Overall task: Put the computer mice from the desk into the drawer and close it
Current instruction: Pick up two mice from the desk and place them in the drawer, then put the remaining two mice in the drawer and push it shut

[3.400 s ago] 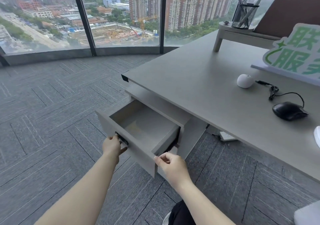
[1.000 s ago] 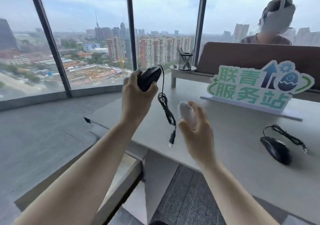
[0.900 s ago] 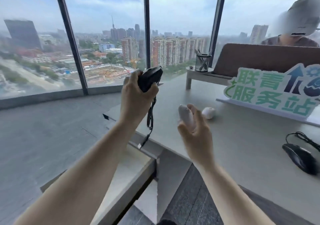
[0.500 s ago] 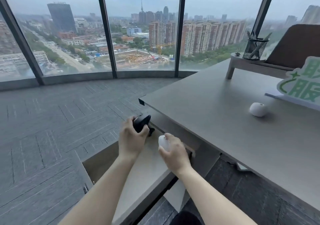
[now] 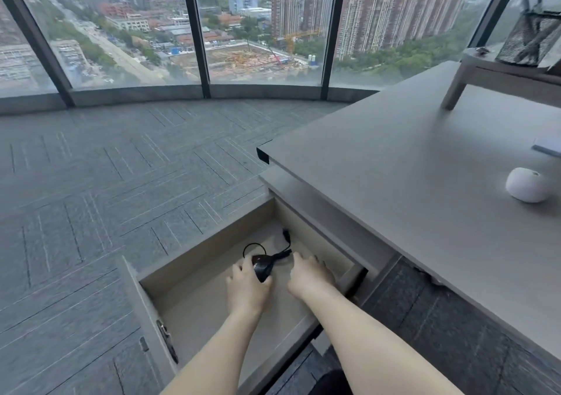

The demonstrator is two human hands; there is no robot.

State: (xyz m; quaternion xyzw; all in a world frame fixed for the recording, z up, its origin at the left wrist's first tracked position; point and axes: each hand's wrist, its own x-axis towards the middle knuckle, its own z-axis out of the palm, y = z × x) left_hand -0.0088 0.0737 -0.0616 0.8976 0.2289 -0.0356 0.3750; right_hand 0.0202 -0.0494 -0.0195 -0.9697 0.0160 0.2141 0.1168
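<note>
The drawer (image 5: 198, 250) under the desk (image 5: 394, 163) stands pulled out, and both my hands are down inside it. My left hand (image 5: 246, 288) is closed over a black wired mouse (image 5: 263, 267) resting on the drawer floor, its cable (image 5: 280, 250) looping toward the back. My right hand (image 5: 310, 277) lies palm down beside it, cupped over the white mouse it carried, which is hidden beneath the palm. A second, round white mouse (image 5: 527, 188) sits on the desk at the far right.
A low riser shelf (image 5: 491, 74) with a black mesh pen holder (image 5: 531, 39) stands at the desk's back right. The drawer front (image 5: 147, 318) juts out over the grey carpet. Floor-to-ceiling windows (image 5: 261, 30) curve behind.
Both hands have dropped from above the drawer's edge down into it. The black mouse now rests on the drawer floor, and the white mouse has gone out of sight under my right hand.
</note>
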